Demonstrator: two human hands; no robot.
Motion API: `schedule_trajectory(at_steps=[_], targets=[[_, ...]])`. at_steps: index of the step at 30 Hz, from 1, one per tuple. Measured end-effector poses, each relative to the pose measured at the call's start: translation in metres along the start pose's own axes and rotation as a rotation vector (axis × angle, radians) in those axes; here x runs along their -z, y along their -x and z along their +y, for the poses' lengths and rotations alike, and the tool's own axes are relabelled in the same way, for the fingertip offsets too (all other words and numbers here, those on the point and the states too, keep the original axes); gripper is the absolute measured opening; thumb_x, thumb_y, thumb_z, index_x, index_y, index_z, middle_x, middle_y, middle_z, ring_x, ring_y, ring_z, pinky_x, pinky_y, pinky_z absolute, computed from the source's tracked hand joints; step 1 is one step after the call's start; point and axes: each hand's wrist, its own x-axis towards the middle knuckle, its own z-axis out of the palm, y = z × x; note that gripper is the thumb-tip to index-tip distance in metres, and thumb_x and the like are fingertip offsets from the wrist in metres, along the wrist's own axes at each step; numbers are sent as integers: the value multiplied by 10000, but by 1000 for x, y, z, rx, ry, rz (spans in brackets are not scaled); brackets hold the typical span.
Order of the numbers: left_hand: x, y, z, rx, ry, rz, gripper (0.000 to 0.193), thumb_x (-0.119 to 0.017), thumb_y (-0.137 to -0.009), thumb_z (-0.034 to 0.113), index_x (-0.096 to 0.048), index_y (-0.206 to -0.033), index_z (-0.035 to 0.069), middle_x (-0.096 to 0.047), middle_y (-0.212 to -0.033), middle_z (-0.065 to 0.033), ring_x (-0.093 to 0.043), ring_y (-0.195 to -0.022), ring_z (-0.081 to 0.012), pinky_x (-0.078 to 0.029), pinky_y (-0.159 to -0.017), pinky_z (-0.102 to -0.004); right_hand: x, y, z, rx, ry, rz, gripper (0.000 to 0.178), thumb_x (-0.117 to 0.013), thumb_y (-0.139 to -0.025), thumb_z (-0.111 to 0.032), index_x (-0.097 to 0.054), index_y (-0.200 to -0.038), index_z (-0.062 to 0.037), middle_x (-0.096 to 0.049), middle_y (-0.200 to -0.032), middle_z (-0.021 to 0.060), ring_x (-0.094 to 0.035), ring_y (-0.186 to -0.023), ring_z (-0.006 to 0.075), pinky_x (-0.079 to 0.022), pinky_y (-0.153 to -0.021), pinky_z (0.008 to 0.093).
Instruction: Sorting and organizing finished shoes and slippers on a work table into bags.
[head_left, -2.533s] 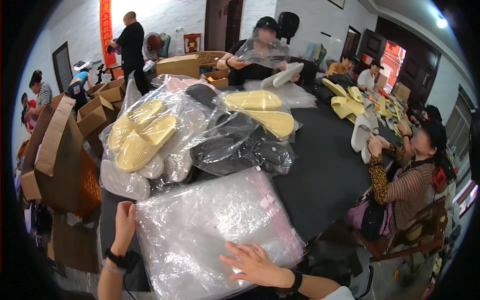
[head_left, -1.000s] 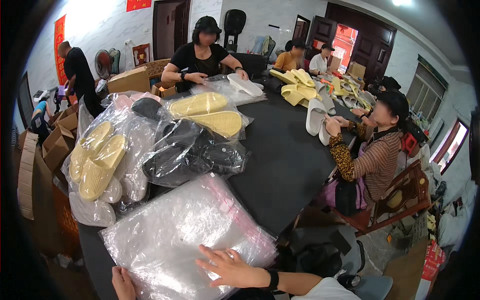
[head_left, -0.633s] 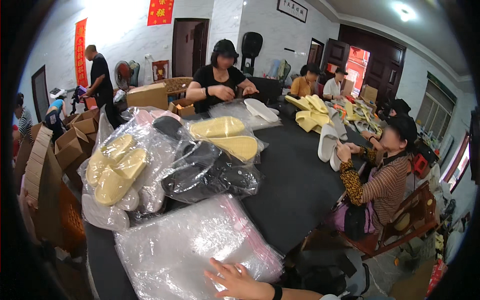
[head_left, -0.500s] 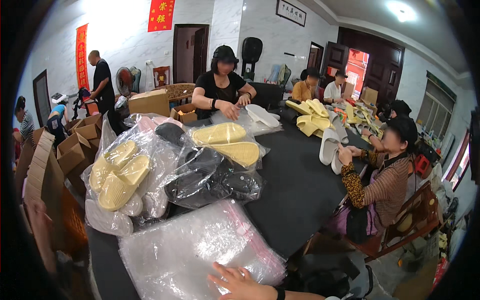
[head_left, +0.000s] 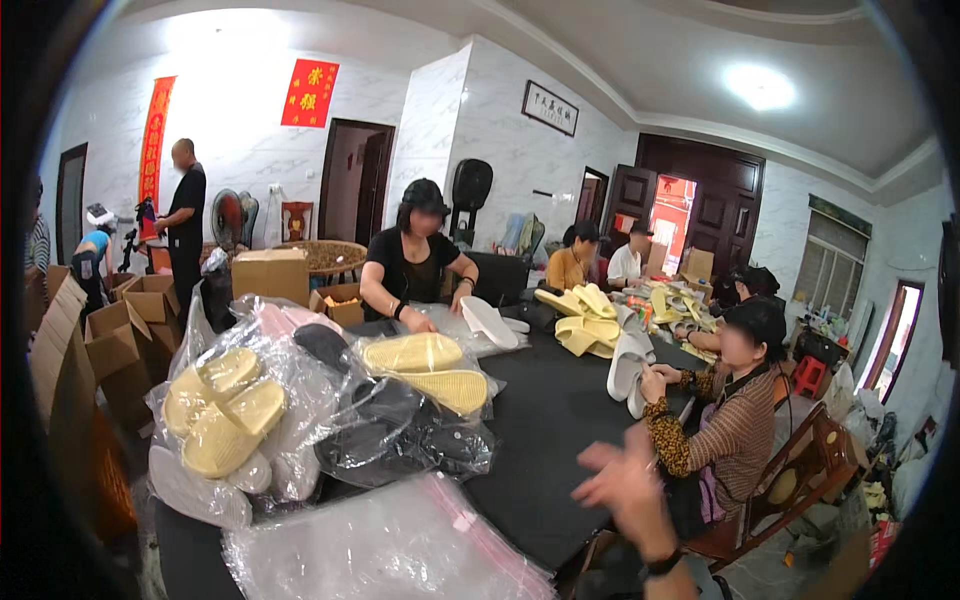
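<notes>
My right hand (head_left: 628, 490) is raised over the table's right edge, slightly blurred. Its fingers are apart and nothing is in them; a dark band circles the wrist. To its left lies a stack of clear plastic bags (head_left: 370, 545) with a pink strip along one side. Behind the stack rises a heap of bagged slippers: a yellow pair (head_left: 222, 412) at the left, another yellow pair (head_left: 425, 372) on top, and black slippers (head_left: 405, 435) beneath. My left hand is out of view.
Across the black table (head_left: 545, 440), a person in black (head_left: 415, 265) handles a bag and white slippers (head_left: 488, 322). At the right, a seated co-worker (head_left: 725, 410) holds light grey slippers (head_left: 628, 365). Loose yellow slippers (head_left: 585, 325) lie beyond. Cardboard boxes (head_left: 125, 345) stand at the left.
My right hand has left the bag stack and moved up and right, off the bags. The view has tilted upward. The person in black has shifted the white slippers.
</notes>
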Motion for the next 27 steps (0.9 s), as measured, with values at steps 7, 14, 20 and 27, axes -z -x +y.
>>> schedule_trajectory(at_steps=[7, 14, 20, 27], targets=[[-1, -14, -1, -34, -2, -2, 607, -508, -908, 296, -322, -1375, -44, -252, -1448, -272, -224, -1343, -434, -198, -1087, -524, 137, -97, -29, -100, -13, 351, 422, -497, -936, -290, -479, -1218, 23, -664, -841, 114, -558, -472, 117, -436, -409, 209], [9, -9, -1, -41, -30, 73, 606, -557, -883, 216, -315, -1385, -23, -308, -1414, -272, -280, -1311, -438, -260, -1060, -514, 90, -63, -50, -87, 408, -18, 294, -438, -929, -220, -543, -1073, 14, -643, -787, 94, -573, -537, 116, -448, -441, 203], [12, 2, -12, 274, 82, 442, 603, -529, -917, 172, -250, -1415, -22, -277, -1433, -277, -273, -1311, -444, -273, -1059, -466, 18, 78, 78, -169, 616, -548, 564, -549, -928, -311, -400, -1308, 78, -474, -1266, 228, -485, -1181, 277, -348, -1027, 381], [-24, 50, -37, 356, 770, 378, 638, -455, -970, 331, -205, -1437, -25, -222, -1480, -241, -224, -1366, -355, -181, -1107, -384, -15, 110, 105, -532, 504, -540, 883, -651, -835, -445, -208, -1412, 55, -356, -1275, 292, -439, -1162, 340, -355, -1002, 371]])
